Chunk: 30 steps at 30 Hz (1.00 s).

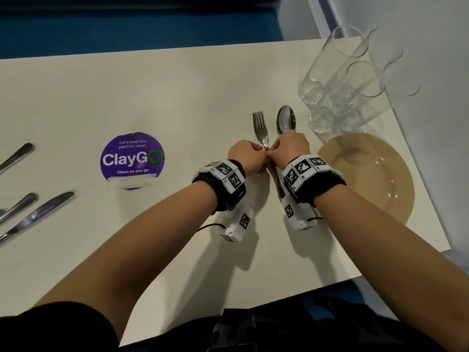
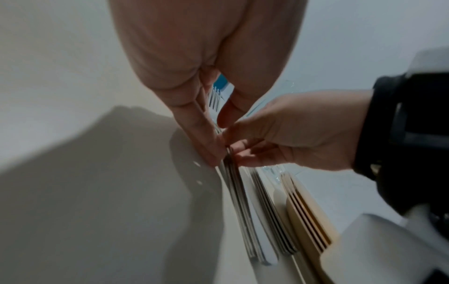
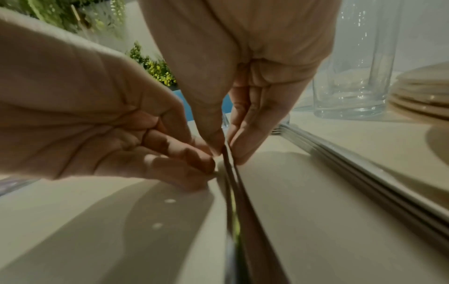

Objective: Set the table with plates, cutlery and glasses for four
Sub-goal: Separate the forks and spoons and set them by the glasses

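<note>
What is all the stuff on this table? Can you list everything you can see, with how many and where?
Forks: a stack, exact count unclear, silver, centre of the table, handles pinched by both hands.
Spoons: a stack, count unclear, silver, just right of the forks.
Glasses: four, clear, clustered at the far right corner.
Plates: a stack, tan, on the right edge near the glasses.
Knives: silver, at least three pieces of cutlery at the left edge, partly cut off.
Sticker: one, purple, round, reading ClayGo, left of centre.
Table: one, cream white.
Wrist bands: two, black with white marker tags.
Left hand: pinches the fork handles.
Right hand: pinches the same handles.
</note>
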Motion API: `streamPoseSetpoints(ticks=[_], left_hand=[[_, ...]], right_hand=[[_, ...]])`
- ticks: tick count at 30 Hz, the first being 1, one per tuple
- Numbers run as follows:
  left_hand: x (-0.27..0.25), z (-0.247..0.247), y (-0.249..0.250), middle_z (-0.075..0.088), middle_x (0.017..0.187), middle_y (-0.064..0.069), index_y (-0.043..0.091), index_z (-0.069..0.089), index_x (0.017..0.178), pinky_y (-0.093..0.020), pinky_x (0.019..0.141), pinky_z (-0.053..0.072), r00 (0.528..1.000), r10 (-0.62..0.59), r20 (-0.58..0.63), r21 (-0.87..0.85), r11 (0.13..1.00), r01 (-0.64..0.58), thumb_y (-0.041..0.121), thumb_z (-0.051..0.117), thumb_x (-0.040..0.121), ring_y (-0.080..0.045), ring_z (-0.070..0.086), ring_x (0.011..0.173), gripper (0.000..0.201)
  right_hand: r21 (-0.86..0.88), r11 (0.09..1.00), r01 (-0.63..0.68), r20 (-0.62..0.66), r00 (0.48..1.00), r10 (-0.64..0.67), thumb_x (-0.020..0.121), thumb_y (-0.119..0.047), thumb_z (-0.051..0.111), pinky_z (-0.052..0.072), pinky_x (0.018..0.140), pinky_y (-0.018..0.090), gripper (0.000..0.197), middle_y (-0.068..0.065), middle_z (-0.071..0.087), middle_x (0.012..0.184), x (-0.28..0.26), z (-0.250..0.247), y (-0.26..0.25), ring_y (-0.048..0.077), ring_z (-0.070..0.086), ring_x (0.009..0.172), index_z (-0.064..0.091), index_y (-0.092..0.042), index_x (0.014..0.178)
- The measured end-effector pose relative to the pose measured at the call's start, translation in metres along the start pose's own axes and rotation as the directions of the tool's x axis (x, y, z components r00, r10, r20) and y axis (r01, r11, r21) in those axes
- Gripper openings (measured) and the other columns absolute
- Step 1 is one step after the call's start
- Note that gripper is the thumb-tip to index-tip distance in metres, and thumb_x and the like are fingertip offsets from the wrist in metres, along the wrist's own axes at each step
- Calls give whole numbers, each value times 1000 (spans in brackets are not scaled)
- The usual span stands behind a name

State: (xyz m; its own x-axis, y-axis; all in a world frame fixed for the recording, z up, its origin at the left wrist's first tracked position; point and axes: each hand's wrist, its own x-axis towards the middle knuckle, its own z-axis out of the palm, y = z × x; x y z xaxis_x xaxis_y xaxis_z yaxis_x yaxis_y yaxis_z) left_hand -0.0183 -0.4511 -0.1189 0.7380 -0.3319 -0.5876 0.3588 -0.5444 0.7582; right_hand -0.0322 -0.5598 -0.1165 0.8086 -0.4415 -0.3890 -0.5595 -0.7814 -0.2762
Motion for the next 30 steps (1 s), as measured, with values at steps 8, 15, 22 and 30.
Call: streamPoseSetpoints(ticks=[8,15,22,30], left_hand=[[3,4,0,61,67,-9,18,63,65,-40,84,54,998,1,65,-17,1000,0,9,48,80,-23,56,65,23],[4,9,7,62,70,-11,25,57,70,-33,83,54,990,8,142,-49,999,-1,9,50,85,-19,56,58,22],[3,6,1,64,84,-13,7,55,123,-32,77,54,985,-9,170,-89,996,25,11,50,88,-17,54,56,36],[-21,-54,-31,66,81,-4,9,53,124,-38,83,57,999,-30,-22,-103,994,28,13,52,87,-27,69,77,37]], right_hand=[[24,1000,-16,-19,1000,16,79,-15,65,45,73,26,16,15,71,95,-4,4,4,30,65,94,76,-11,90],[-5,1000,-22,-61,998,22,79,-10,61,48,74,30,17,18,70,96,-2,2,9,34,64,93,74,-7,90],[4,1000,-19,-59,998,19,76,-14,67,49,73,28,17,14,71,96,-6,-1,9,29,65,93,75,-12,91],[-12,995,99,-176,979,-100,84,-23,63,41,92,27,27,5,64,103,-26,-16,-38,25,57,104,70,-11,107]])
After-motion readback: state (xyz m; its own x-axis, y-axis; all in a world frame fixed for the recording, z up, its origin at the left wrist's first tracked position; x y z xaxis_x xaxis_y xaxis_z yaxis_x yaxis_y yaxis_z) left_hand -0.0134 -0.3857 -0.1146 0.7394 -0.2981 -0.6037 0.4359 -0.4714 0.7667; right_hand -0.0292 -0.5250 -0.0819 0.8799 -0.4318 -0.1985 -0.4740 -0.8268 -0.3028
